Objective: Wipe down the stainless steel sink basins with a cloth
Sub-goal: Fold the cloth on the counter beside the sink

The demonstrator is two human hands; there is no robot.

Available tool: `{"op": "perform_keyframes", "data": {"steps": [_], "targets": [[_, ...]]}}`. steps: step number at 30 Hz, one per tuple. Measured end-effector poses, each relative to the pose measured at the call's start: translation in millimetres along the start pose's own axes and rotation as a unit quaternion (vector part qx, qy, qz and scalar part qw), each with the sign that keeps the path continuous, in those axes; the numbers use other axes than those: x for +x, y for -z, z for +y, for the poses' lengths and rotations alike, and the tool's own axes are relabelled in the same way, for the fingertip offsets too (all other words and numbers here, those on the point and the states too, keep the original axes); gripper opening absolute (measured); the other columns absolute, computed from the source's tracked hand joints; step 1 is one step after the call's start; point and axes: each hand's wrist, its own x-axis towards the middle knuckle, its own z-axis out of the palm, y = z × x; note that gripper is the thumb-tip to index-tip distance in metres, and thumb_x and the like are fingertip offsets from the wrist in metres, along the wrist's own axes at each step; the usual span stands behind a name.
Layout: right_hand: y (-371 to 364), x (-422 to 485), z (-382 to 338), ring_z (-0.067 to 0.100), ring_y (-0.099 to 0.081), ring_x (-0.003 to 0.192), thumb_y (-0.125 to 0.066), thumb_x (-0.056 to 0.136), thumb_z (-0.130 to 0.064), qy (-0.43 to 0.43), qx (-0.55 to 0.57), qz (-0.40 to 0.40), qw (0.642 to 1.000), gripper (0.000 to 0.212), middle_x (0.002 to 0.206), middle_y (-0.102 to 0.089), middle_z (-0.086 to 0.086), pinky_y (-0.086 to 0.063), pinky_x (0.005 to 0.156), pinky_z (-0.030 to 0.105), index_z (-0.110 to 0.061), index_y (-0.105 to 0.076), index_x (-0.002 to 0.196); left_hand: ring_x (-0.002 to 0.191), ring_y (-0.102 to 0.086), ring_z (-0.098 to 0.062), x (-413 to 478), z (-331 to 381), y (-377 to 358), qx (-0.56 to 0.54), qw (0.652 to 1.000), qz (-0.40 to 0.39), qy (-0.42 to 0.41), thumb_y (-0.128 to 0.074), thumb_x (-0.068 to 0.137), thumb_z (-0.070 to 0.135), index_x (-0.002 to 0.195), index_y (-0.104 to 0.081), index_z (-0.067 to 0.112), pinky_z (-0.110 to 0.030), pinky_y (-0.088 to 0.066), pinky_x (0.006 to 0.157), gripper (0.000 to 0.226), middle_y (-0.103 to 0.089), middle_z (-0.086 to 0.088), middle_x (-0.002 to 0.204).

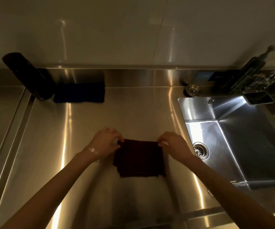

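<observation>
Dark cloth, folded, flat on the counter, just left of the basin. Far corners pinched: one by left hand, the other by right hand, fingertips closed on the fabric. In the basin: a drain with strainer, set in the floor by the left wall. Beyond its far left corner, a round plug. On its far rim, a small steel tub, contents too dark to tell; behind that, a pump bottle. Far left by the wall, a blue cloth beside a dark bottle.
</observation>
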Motion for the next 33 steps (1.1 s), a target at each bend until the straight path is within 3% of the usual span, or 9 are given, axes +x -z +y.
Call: {"op": "perform_keyframes", "data": {"steps": [3, 7, 11, 16, 20, 22, 25, 29, 33], "targets": [[0.6, 32.1, 0.4, 0.023, -0.052, 0.116, -0.068, 0.085, -0.033, 0.014, 0.008, -0.085, 0.996, 0.037, 0.122, -0.06, 0.005, -0.04, 0.092, 0.028, -0.013, -0.066, 0.116, 0.122, -0.045, -0.019, 28.3, 1.1, -4.8, 0.056, 0.995, -0.079, 0.018, -0.058, 0.088, 0.042, 0.13, -0.051, 0.025, -0.032, -0.031, 0.105, 0.046, -0.05, 0.003, 0.136], [-3.5, 47.0, 1.5, 0.027, -0.057, 0.11, -0.077, 0.077, -0.036, 0.025, 0.009, -0.153, 0.988, 0.051, 0.117, -0.062, 0.011, -0.042, 0.092, 0.03, -0.012, -0.064, 0.119, 0.12, -0.048, -0.023, 46.6, -3.1, -17.6, 0.043, 0.987, -0.149, 0.046, -0.064, 0.083, 0.044, 0.127, -0.054, 0.023, -0.032, -0.036, 0.101, 0.05, -0.055, -0.001, 0.13], [-18.2, 37.2, 9.4, 0.025, -0.045, 0.117, -0.074, 0.078, -0.033, 0.012, 0.007, -0.151, 0.988, 0.049, 0.123, -0.055, 0.007, -0.039, 0.098, 0.033, -0.015, -0.058, 0.121, 0.115, -0.048, -0.024, 39.6, -2.6, -24.2, 0.02, 0.992, -0.101, 0.068, -0.065, 0.082, 0.041, 0.121, -0.056, 0.023, -0.032, -0.038, 0.095, 0.044, -0.057, -0.002, 0.125], [-25.9, 3.4, 9.2, 0.024, -0.047, 0.109, -0.066, 0.077, -0.027, 0.055, -0.044, 0.058, 0.996, 0.027, 0.114, -0.052, 0.0, -0.036, 0.084, 0.033, -0.02, -0.057, 0.102, 0.113, -0.042, -0.022, 3.6, 4.2, -24.7, 0.053, 0.991, 0.041, 0.117, -0.069, 0.074, 0.045, 0.108, -0.052, 0.027, -0.034, -0.032, 0.087, 0.042, -0.048, 0.002, 0.12], [-42.8, -33.1, -2.1, 0.019, -0.053, 0.103, -0.073, 0.064, -0.052, 0.155, -0.117, -0.009, 0.981, 0.034, 0.102, -0.061, -0.007, -0.038, 0.079, 0.032, -0.03, -0.068, 0.09, 0.117, -0.036, -0.02, -30.3, 7.0, -34.1, 0.155, 0.988, 0.009, -0.006, -0.067, 0.069, 0.052, 0.106, -0.059, 0.04, -0.036, -0.021, 0.089, 0.04, -0.044, 0.01, 0.124], [-46.4, -41.6, -7.5, 0.015, -0.062, 0.087, -0.081, 0.047, -0.057, 0.156, -0.153, -0.014, 0.976, 0.04, 0.088, -0.064, -0.011, -0.047, 0.07, 0.028, -0.033, -0.07, 0.078, 0.108, -0.05, -0.023, -38.3, 12.6, -33.2, 0.193, 0.98, 0.019, -0.036, -0.077, 0.057, 0.048, 0.092, -0.067, 0.039, -0.043, -0.034, 0.087, 0.038, -0.056, 0.006, 0.114], [-37.3, -40.9, -17.5, 0.008, -0.062, 0.071, -0.084, 0.033, -0.054, 0.16, -0.181, 0.022, 0.97, 0.038, 0.069, -0.061, -0.018, -0.045, 0.062, 0.022, -0.035, -0.066, 0.06, 0.091, -0.05, -0.019, -42.4, 19.4, -28.7, 0.193, 0.972, 0.114, -0.073, -0.087, 0.034, 0.037, 0.061, -0.069, 0.034, -0.041, -0.05, 0.068, 0.033, -0.065, 0.006, 0.084], [-27.3, -44.3, -13.2, 0.011, -0.062, 0.073, -0.083, 0.039, -0.041, 0.19, -0.17, 0.051, 0.966, 0.028, 0.066, -0.06, -0.016, -0.027, 0.07, 0.026, -0.03, -0.067, 0.059, 0.092, -0.041, -0.016, -48.9, 23.6, -35.2, 0.109, 0.975, 0.166, -0.097, -0.086, 0.037, 0.034, 0.062, -0.068, 0.035, -0.043, -0.047, 0.072, 0.031, -0.062, 0.007, 0.083], [-34.5, -62.5, -4.7, 0.005, -0.065, 0.076, -0.082, 0.034, -0.063, 0.2, -0.189, -0.011, 0.961, 0.041, 0.073, -0.063, -0.023, -0.048, 0.066, 0.022, -0.041, -0.07, 0.066, 0.093, -0.049, -0.016, -64.5, 26.0, -49.8, 0.135, 0.978, 0.122, -0.097, -0.086, 0.036, 0.044, 0.066, -0.069, 0.037, -0.042, -0.05, 0.069, 0.035, -0.064, 0.008, 0.085]]}}
